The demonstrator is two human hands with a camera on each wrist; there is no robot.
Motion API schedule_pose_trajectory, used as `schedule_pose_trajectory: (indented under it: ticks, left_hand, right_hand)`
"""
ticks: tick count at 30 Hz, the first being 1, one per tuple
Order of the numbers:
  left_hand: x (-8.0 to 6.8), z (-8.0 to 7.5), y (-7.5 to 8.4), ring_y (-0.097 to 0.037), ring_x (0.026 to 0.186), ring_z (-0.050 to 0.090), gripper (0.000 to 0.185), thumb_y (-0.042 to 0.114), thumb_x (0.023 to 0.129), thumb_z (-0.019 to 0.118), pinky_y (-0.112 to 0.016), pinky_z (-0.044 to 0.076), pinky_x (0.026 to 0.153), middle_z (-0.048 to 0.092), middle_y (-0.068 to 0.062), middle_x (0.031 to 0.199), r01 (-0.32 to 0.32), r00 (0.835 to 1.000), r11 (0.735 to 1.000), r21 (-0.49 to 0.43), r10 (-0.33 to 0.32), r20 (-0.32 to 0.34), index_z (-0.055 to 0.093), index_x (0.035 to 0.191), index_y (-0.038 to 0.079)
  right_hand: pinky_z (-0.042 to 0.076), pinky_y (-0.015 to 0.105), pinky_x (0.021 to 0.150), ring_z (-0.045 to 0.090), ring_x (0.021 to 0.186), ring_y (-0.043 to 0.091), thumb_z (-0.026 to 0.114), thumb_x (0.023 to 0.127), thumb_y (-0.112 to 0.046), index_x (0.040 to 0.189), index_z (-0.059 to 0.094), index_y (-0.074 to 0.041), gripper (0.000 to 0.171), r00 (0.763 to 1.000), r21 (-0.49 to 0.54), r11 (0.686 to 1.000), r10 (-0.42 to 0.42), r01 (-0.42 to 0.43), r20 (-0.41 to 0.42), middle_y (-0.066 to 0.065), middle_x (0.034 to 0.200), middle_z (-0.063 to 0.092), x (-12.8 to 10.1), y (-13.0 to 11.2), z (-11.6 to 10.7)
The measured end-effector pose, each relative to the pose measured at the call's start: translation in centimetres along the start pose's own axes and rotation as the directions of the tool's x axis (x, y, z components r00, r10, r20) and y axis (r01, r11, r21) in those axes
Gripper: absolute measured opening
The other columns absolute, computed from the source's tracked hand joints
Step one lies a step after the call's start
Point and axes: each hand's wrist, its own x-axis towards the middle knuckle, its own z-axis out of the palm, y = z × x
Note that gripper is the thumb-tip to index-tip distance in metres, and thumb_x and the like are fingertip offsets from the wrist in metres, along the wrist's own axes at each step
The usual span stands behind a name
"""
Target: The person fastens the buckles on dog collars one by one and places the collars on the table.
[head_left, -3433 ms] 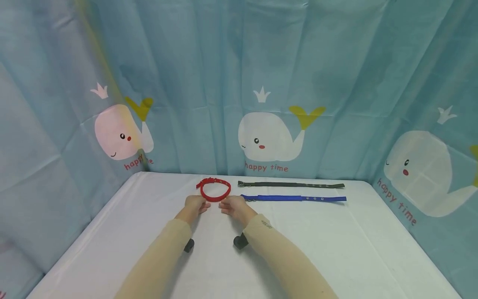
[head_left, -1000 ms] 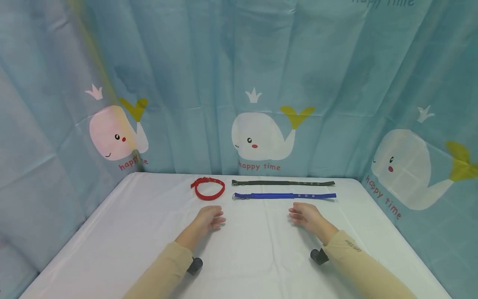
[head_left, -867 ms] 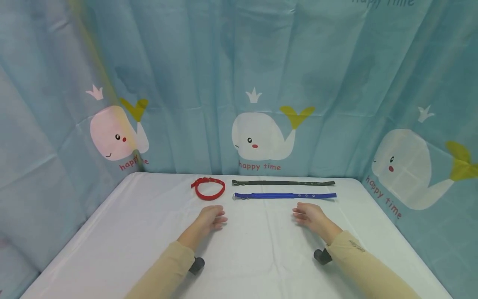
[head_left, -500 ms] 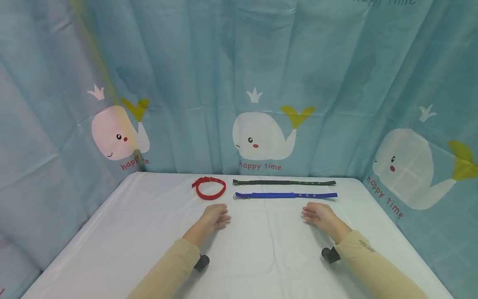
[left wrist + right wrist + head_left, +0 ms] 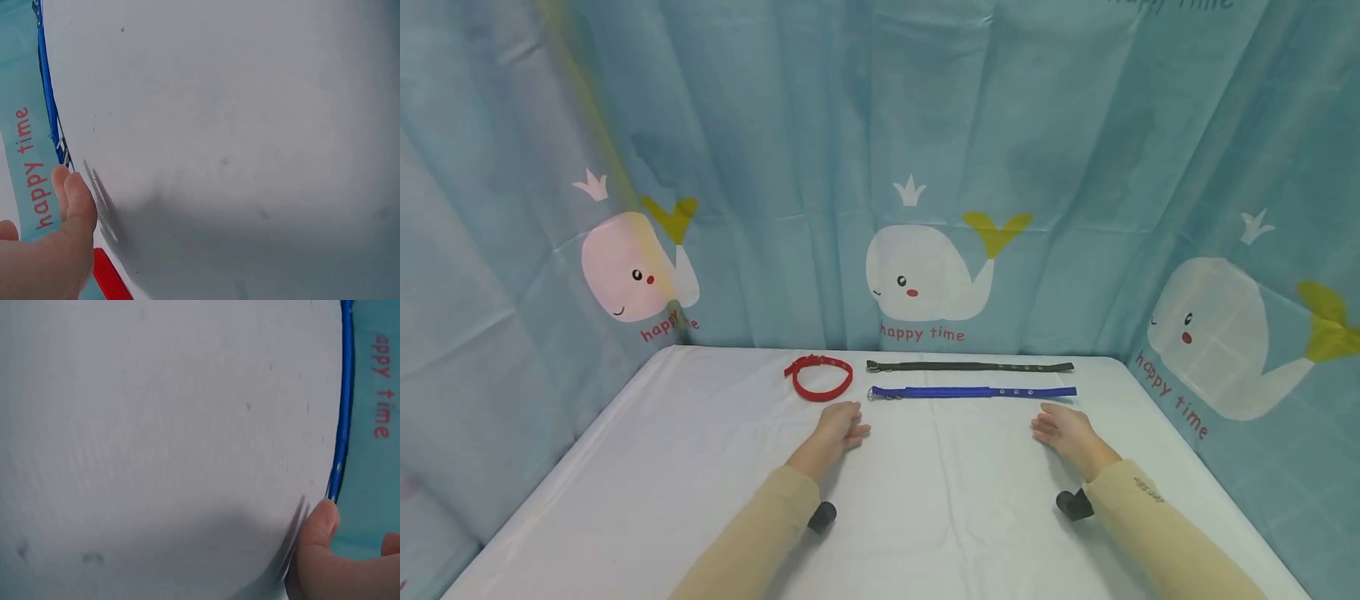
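Stretched out straight on the white table lies a blue collar (image 5: 951, 392), its metal buckle at the left and eyelets toward the right end. My left hand (image 5: 835, 429) hovers near the buckle end with relaxed fingers and holds nothing. Near the eyelet end is my right hand (image 5: 1067, 429), also empty, its fingers loosely bent. Behind the blue collar a dark green collar (image 5: 970, 367) lies parallel to it. A red collar (image 5: 822, 395), buckled into a loop, rests to the left, just beyond my left hand. In the left wrist view part of the red collar (image 5: 111, 275) shows beside my thumb.
A blue curtain (image 5: 820, 275) with whale prints stands right behind the far edge of the table (image 5: 910, 500) and along both sides. Small black wrist cameras (image 5: 822, 517) hang under both beige sleeves (image 5: 1165, 525).
Both hands have left the red collar, which stays as a loop on the table. The right hand has moved right to the blue collar's eyelet end; the left has shifted slightly right and forward.
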Motion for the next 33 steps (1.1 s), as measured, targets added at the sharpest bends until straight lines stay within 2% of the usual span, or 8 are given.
schedule_pose_trajectory:
  ticks: [5,11,16,21,23,28,32,33]
  left_hand:
    - [0.9,0.7,0.3,-0.029,0.109,0.063,0.055,0.027,0.102,0.049,-0.038,0.05,0.092,0.048,-0.023,0.139,0.007,1.0,0.999,0.036,-0.006,-0.028,0.034,0.146,-0.002]
    - [1.9,1.5,0.8,-0.025,0.099,0.067,0.055,0.028,0.101,0.051,-0.033,0.053,0.085,0.051,-0.022,0.136,0.008,0.999,0.991,0.133,-0.001,-0.049,0.037,0.146,-0.001]
    - [2.8,1.8,1.0,-0.025,0.097,0.065,0.06,0.027,0.101,0.052,-0.03,0.052,0.081,0.051,-0.023,0.133,0.022,0.998,0.987,0.161,-0.011,-0.065,0.031,0.148,-0.001]
    - [4.1,2.0,0.9,-0.023,0.091,0.066,0.063,0.023,0.099,0.056,-0.025,0.052,0.073,0.053,-0.023,0.131,0.057,0.993,0.984,0.171,-0.038,-0.113,0.028,0.151,0.003]
    - [4.6,2.0,1.0,-0.021,0.086,0.067,0.064,0.022,0.098,0.058,-0.023,0.052,0.068,0.052,-0.022,0.132,0.059,0.992,0.986,0.158,-0.041,-0.115,0.028,0.152,0.005]
    - [5.7,2.0,1.2,-0.015,0.072,0.065,0.063,0.016,0.098,0.059,-0.02,0.05,0.058,0.049,-0.02,0.137,0.037,0.997,0.988,0.151,-0.026,-0.074,0.028,0.152,0.009]
    - [6.3,2.3,1.4,-0.013,0.069,0.063,0.061,0.012,0.097,0.058,-0.02,0.049,0.057,0.05,-0.021,0.134,0.022,0.998,0.978,0.206,-0.011,-0.058,0.031,0.151,0.008]
    - [6.4,2.4,1.5,-0.014,0.07,0.063,0.06,0.011,0.096,0.059,-0.02,0.049,0.057,0.051,-0.021,0.133,0.017,0.998,0.975,0.223,-0.004,-0.058,0.033,0.15,0.007]
  right_hand:
    - [0.031,0.034,0.11,0.026,0.142,0.033,0.035,0.105,-0.017,0.153,-0.001,0.001,0.062,0.999,0.044,0.999,-0.008,0.009,-0.034,0.026,0.158,0.011,0.6,-0.2,-1.0]
    - [0.031,0.036,0.11,0.026,0.142,0.034,0.032,0.106,-0.02,0.154,-0.003,-0.003,0.062,0.996,0.086,0.996,0.002,0.006,-0.086,0.023,0.159,0.01,1.4,-0.6,-2.1]
    - [0.03,0.036,0.11,0.025,0.143,0.031,0.033,0.106,-0.019,0.154,-0.004,-0.005,0.063,0.995,0.11,0.994,-0.012,0.022,-0.095,0.019,0.16,0.005,2.1,-1.2,-2.4]
    - [0.031,0.035,0.11,0.029,0.14,0.027,0.033,0.106,-0.019,0.155,0.001,-0.006,0.06,0.995,0.068,0.997,-0.035,0.041,-0.094,0.014,0.161,-0.004,2.8,-1.7,-2.5]
    - [0.034,0.034,0.109,0.033,0.137,0.026,0.033,0.106,-0.019,0.155,0.001,-0.007,0.059,0.994,0.04,0.998,-0.043,0.048,-0.103,0.014,0.161,-0.001,3.1,-1.8,-2.6]
    - [0.039,0.03,0.104,0.037,0.135,0.024,0.029,0.107,-0.019,0.155,-0.001,-0.008,0.058,0.993,-0.045,0.997,-0.071,0.067,-0.097,0.014,0.161,0.007,4.1,-2.0,-2.9]
    - [0.039,0.03,0.104,0.032,0.14,0.025,0.026,0.107,-0.018,0.155,-0.003,-0.01,0.056,0.994,-0.097,0.993,-0.081,0.073,-0.075,0.014,0.161,0.009,4.9,-2.1,-3.0]
    - [0.039,0.03,0.104,0.033,0.139,0.025,0.029,0.107,-0.017,0.155,0.0,-0.011,0.057,0.993,-0.079,0.994,-0.077,0.07,-0.089,0.014,0.16,0.012,5.0,-2.1,-3.0]
